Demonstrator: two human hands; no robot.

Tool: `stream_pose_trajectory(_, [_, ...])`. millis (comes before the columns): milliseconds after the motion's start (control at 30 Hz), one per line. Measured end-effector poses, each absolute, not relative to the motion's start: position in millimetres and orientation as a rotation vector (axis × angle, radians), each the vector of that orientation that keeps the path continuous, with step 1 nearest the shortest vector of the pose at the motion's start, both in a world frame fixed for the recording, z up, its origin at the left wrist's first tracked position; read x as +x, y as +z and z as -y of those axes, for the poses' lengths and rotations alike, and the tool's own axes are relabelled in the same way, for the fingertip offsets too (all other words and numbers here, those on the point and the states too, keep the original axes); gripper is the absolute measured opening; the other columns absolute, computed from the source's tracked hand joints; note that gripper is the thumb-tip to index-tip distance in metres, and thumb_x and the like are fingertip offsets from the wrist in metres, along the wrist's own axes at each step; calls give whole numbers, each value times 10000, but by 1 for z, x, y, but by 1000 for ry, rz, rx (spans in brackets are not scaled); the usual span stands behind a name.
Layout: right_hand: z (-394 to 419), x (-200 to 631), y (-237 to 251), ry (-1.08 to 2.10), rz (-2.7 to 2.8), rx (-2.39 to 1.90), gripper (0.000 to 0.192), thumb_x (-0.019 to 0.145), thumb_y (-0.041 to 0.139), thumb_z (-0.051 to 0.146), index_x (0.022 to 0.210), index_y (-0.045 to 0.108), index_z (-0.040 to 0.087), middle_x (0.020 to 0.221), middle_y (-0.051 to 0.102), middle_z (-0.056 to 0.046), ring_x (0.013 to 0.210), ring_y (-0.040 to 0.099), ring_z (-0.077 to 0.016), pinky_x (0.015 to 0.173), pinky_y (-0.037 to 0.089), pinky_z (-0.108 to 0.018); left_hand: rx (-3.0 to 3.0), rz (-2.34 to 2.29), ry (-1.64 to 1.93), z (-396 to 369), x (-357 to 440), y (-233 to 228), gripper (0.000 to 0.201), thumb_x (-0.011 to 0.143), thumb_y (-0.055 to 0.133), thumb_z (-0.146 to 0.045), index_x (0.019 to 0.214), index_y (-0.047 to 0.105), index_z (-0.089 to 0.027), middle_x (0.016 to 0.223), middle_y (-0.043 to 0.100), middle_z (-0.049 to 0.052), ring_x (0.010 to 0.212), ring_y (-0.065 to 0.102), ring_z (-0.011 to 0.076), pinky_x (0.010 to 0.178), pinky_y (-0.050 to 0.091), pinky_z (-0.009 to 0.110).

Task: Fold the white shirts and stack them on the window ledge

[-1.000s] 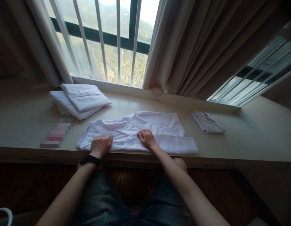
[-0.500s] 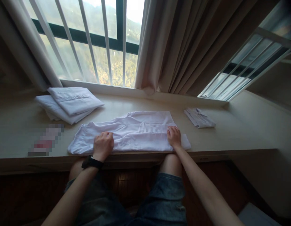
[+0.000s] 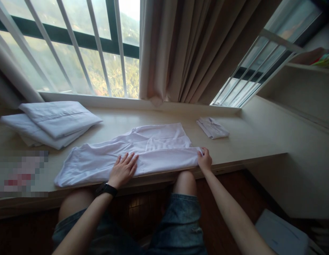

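White cloth garment point(image 3: 132, 152) lies flat along the near edge of the worktop point(image 3: 249, 141), folded lengthwise into a long band. Left hand point(image 3: 123, 170) rests on it palm down, fingers spread, gripping nothing. Right hand point(image 3: 205, 160) pinches the band's right end. Crosswise folds appear to remain. Two folded white pieces point(image 3: 50, 122) lie stacked at left; a small folded piece point(image 3: 212, 128) lies at right.

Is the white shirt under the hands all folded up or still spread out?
Partly folded: the white shirt lies long and flat, near edge doubled over, unlike the small folded bundle.
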State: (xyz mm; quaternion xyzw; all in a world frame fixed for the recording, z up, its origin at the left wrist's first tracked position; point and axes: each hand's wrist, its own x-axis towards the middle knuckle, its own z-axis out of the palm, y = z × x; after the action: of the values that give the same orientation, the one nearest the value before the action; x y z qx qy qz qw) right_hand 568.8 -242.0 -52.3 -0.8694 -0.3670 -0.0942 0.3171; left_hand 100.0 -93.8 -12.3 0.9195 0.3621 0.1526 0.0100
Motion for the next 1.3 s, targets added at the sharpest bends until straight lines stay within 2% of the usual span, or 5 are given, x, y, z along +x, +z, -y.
stream_pose_trajectory(233, [216,561,-27,-538,1331,-2282,477,981,369,326,1339,561,76,1223,644,-220,1182,553,-321,1038,417,-462,2866,-1126,519,93,100,-13,556,1011,366,-409,1546,398,-264,1566,425,48,1469,358,312,1211,240,556])
stream_pose_trajectory(400, [187,525,-17,-514,1835,-2162,510,1021,349,402,1470,493,207,1569,415,-94,1489,272,-299,1204,224,-516,2845,-1133,524,92,101,-16,541,1019,355,-404,1539,409,-266,1560,431,35,1470,358,309,1211,243,565])
stream_pose_trajectory(800, [180,520,-54,-127,2051,-2221,539,1044,264,473,1535,407,304,1606,361,-13,1495,287,-294,1209,215,-547,2769,-1359,295,79,39,-7,510,1030,298,-464,1522,408,-388,1607,358,-9,1507,283,294,1215,147,610])
stream_pose_trajectory(1167, [184,516,-55,-182,1977,-2193,573,1024,287,458,1526,423,216,1553,447,-69,1482,309,-301,1210,226,-534,2362,-2142,377,50,-10,24,552,953,353,-374,1350,593,-75,1391,578,224,1332,467,391,1081,353,560])
stream_pose_trajectory(1300, [183,515,-56,-208,1960,-2178,574,1021,300,468,1506,447,201,1532,474,-82,1461,347,-301,1197,258,-530,2365,-2150,548,20,8,47,457,947,379,-334,1226,671,-120,1217,663,201,1175,556,351,991,410,474])
